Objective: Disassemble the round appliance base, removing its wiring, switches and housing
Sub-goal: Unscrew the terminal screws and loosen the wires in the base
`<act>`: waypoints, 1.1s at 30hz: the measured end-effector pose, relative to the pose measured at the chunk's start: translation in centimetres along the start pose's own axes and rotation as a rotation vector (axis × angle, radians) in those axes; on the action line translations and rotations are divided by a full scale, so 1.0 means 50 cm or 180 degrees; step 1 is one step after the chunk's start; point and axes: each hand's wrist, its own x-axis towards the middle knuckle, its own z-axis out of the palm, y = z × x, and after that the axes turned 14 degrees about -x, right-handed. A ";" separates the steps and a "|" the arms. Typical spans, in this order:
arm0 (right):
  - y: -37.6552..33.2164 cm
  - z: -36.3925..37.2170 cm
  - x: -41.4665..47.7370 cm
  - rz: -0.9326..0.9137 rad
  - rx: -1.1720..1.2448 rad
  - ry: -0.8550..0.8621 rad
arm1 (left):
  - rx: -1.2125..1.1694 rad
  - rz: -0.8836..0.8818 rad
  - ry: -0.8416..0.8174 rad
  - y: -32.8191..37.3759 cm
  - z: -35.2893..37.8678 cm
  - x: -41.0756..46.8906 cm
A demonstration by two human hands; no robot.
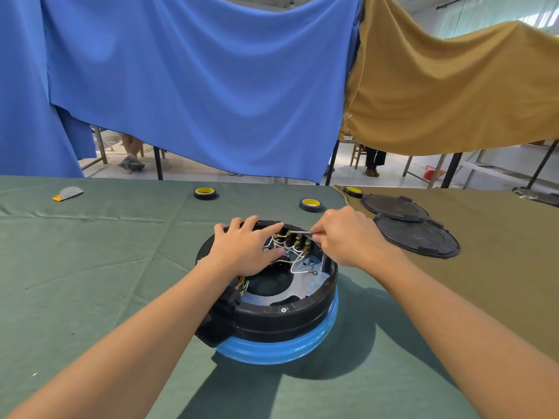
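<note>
Black plastic, ringed in blue at the bottom: the round appliance base [272,316] sits near the middle of the green cloth [90,267], open at the top with its insides on show. The left hand [245,249] lies flat across the far left of the opening, fingers straight and spread, pressing down by the wiring and gripping nothing. The right hand [348,237] pinches a thin metal tool [299,232], its tip at the row of switches [298,241] along the far rim. So where are we? Two black round covers [417,237] lie off to the right on the brown cloth [499,252], so I would judge the opening-up is done. The bulk is left, though: the switches sit in their places, the white wires [298,266] loop between them, though one loose end with a ring terminal lies free over the metal plate, and the housing is in one piece with a screw showing on its near rim. Early going, I would say, with work now on the switch connections. Two tape rolls [205,193] wait beyond the base.
</note>
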 end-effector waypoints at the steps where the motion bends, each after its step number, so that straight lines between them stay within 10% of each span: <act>1: -0.001 -0.001 0.001 0.0001 -0.0037 -0.0007 | 0.0001 0.0008 -0.0010 0.000 -0.001 0.000; 33: 0.045 -0.006 0.032 -0.0749 -0.0359 0.0041 | -0.1892 0.0523 -0.0547 -0.017 -0.037 0.097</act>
